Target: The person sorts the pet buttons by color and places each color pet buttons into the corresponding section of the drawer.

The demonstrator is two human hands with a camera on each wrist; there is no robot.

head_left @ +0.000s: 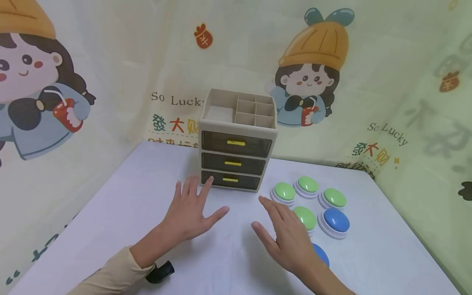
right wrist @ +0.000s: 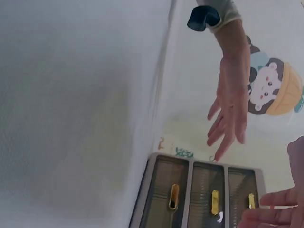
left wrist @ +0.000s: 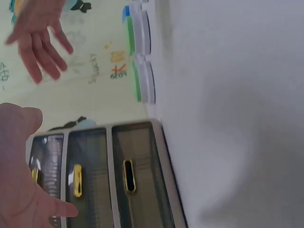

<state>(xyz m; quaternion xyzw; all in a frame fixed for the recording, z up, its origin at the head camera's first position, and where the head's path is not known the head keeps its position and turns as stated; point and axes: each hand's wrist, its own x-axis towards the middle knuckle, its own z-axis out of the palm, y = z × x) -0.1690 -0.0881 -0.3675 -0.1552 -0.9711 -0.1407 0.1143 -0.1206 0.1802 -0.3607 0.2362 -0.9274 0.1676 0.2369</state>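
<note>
Beige three-drawer organizer (head_left: 237,150) faces six o'clock, its drawers (head_left: 217,162) long from nine to three; left hand (head_left: 189,212) and right hand (head_left: 289,237) are spread.

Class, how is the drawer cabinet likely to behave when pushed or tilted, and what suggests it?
The drawer cabinet would probably feel stiff, since it looks like moulded plastic. It may slide on the white table, as nothing visible anchors it. Tilted forward, its drawers might slip open, because no latches show.

left sleeve (head_left: 114,272): beige, creased | cuff device (head_left: 161,272): black, rounded | hands (head_left: 188,214): bare
</note>
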